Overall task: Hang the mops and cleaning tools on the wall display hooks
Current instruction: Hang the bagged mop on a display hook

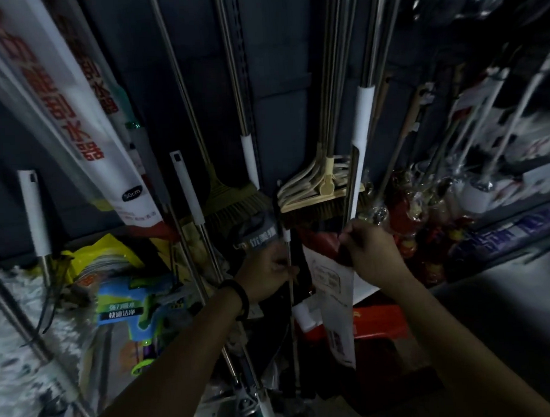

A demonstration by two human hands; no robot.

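Seemingly dark slotted wall [279, 50] behind brooms [317, 190]

Left wrist carried a black band [240, 296], thick and cord-like, snug just behind the left hand [267, 271]. Both forearms were bare to the frame edge. The right hand [375, 251] and wrist were bare. Dim light; band detail unclear.
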